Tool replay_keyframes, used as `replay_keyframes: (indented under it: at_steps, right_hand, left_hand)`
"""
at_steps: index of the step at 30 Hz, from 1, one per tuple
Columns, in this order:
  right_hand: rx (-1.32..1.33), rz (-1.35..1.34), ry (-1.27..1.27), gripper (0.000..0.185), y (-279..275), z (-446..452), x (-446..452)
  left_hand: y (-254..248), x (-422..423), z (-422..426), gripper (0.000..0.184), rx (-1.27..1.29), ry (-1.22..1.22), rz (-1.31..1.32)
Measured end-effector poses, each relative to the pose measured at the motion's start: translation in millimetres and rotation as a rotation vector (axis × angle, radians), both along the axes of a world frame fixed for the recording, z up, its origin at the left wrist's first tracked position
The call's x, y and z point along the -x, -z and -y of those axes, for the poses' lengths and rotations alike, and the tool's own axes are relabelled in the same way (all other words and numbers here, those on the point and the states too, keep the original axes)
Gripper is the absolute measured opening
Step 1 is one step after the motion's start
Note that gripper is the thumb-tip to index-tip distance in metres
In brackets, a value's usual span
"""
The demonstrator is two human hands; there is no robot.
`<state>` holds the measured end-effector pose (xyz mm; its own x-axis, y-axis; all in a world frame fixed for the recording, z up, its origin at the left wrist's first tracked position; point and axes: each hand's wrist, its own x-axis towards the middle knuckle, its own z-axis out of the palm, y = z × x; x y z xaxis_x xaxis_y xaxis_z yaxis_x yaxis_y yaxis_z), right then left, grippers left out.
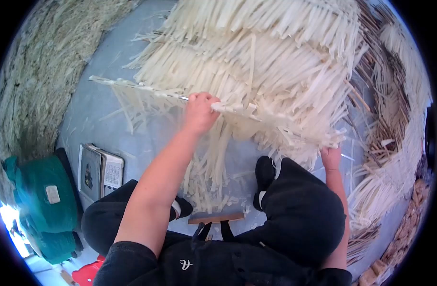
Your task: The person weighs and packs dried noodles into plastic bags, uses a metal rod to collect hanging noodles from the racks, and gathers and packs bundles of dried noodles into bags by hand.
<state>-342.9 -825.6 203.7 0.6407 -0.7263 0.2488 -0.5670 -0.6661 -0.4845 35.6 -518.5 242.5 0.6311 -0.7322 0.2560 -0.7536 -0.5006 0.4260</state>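
A thin rod (182,98) runs slantwise in front of me, hung with pale, flat, stiff-looking strips (217,152). My left hand (201,112) is closed around the rod near its middle, between bunches of strips. At the rod's right end, my right hand (330,156) is closed around it, fingers partly hidden by strips, with a bare tip sticking out beyond. Few strips hang on the rod's left part. Just past the rod lies a broad layered heap of similar pale strips (275,57).
A scale (112,171) stands on the grey floor (149,155) at left, near green bags (49,195). A brownish fibrous mass (42,66) fills the far left. Bundled sticks (392,86) and more strips lie at right. Strip scraps (209,195) lie between my feet.
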Motion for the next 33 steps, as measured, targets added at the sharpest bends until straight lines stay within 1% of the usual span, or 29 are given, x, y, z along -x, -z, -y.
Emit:
replay_keyframes:
  at_steps: [1,3,4,5,6,7,8,9,10,11,12,13,14,15,16,17,18,20,21,23,24,25,26,27,29,30,31,32,33]
  right_hand:
    - [0.006,0.01,-0.016,0.051,6.6,10.9,-1.2]
    - [-0.036,-0.191,0.082,0.049,10.0,11.4,-6.4]
    - [-0.066,-0.353,0.183,0.051,-5.8,12.0,-4.5]
    - [-0.071,-0.351,0.184,0.051,-25.7,5.5,-7.4]
    - [-0.085,-0.097,0.153,0.051,-41.6,-1.5,-7.0]
    - [-0.095,0.152,0.121,0.051,-52.7,-8.7,-7.6]
    - [-0.177,0.26,0.125,0.049,-59.8,-17.8,-12.3]
    - [-0.177,0.247,0.131,0.049,-56.2,-18.5,-12.8]
    - [-0.246,-0.136,0.214,0.048,-46.9,-15.9,-15.9]
    - [-0.304,-0.513,0.294,0.048,-36.2,-12.5,-17.9]
    - [-0.294,-0.507,0.297,0.048,-17.5,-11.5,-16.0]
    - [-0.212,-0.44,0.2,0.048,5.9,-10.8,-13.9]
    - [-0.134,-0.373,0.103,0.048,17.5,-8.7,-12.5]
    - [-0.139,-0.374,0.107,0.048,4.2,-14.4,-17.9]
    - [-0.081,-0.173,0.052,0.047,-10.5,-19.3,-22.7]
    - [-0.019,0.029,0.003,0.046,-31.1,-26.0,-30.4]
    - [-0.024,0.028,0.02,0.046,-49.1,-31.0,-32.1]
    - [-0.159,0.034,-0.106,0.044,-87.2,-36.6,-36.5]
    - [-0.155,0.03,-0.094,0.044,-104.0,-40.1,-40.1]
    - [-0.28,-0.095,-0.168,0.041,-130.7,-52.5,-49.1]
    - [-0.28,-0.096,-0.157,0.041,-139.3,-58.3,-53.8]
    - [-0.37,-0.075,-0.181,0.037,-145.9,-64.1,-59.5]
    - [-0.463,-0.052,-0.205,0.034,-152.0,-69.6,-63.9]
    - [-0.465,-0.05,-0.197,0.034,-159.5,-74.6,-66.8]
    - [-0.719,0.097,-0.326,0.029,-168.6,-82.8,-73.1]
    - [-0.752,0.24,-0.47,0.03,-166.7,-84.8,-79.1]
    - [-0.761,0.237,-0.464,0.03,-167.1,-84.3,-84.3]
    - [-0.927,0.095,-0.445,0.032,-169.9,-82.5,-89.2]
    - [-1.085,-0.049,-0.426,0.036,-171.6,-79.0,-95.1]
  left_hand:
    - [4.1,-2.3,4.6,0.018,-0.088,-0.014,-0.045]
    - [-6.3,-6.5,4.6,0.018,-0.065,-0.007,-0.064]
    - [-13.7,-8.0,5.9,0.018,-0.035,0.018,-0.085]
    - [-30.5,-4.9,7.6,0.018,-0.039,0.02,-0.082]
    - [-52.1,1.4,9.0,0.018,-0.137,-0.023,-0.102]
    - [-61.3,5.5,10.1,0.017,-0.235,-0.067,-0.125]
    - [-55.7,6.7,10.1,0.017,-0.238,-0.06,-0.134]
    - [-46.5,8.4,7.5,0.017,-0.166,-0.019,-0.04]
    - [-37.0,8.6,6.0,0.018,-0.085,0.019,0.06]
    - [-16.1,6.4,5.7,0.018,-0.073,0.02,0.061]
    - [12.7,2.4,5.2,0.017,-0.033,0.007,0.044]
    - [26.9,-2.7,5.8,0.017,0.006,-0.005,0.03]
    - [21.6,-8.9,6.0,0.017,0.013,-0.003,0.034]
    - [12.6,-14.4,2.6,0.018,-0.023,0.024,-0.028]
    - [3.2,-20.2,-2.5,0.02,-0.063,0.058,-0.091]
    - [-9.0,-25.5,-8.1,0.02,-0.071,0.073,-0.089]
    - [-23.4,-30.2,-15.3,0.021,-0.057,0.105,-0.063]
    - [-52.6,-40.4,-34.3,0.023,-0.026,0.149,-0.061]
    - [-66.2,-45.2,-45.2,0.024,-0.012,0.165,-0.084]
    - [-90.8,-58.9,-67.2,0.023,0.001,0.183,-0.192]
    - [-109.9,-63.9,-76.4,0.022,-0.045,0.169,-0.247]
    - [-130.8,-68.7,-85.4,0.022,-0.093,0.152,-0.3]
    - [-147.7,-74.4,-95.3,0.02,-0.092,0.16,-0.267]
    - [-165.4,-78.2,-102.7,0.019,-0.091,0.167,-0.232]
    - [-216.3,-76.1,-109.4,0.015,-0.233,0.106,-0.222]
    - [-234.5,-83.0,-111.6,0.015,-0.241,0.111,-0.225]
    - [-249.5,-93.4,-112.0,0.016,-0.293,0.177,-0.275]
    - [-255.4,-101.6,-108.3,0.017,-0.342,0.242,-0.326]
    - [-254.9,-106.0,-95.3,0.017,-0.344,0.243,-0.33]
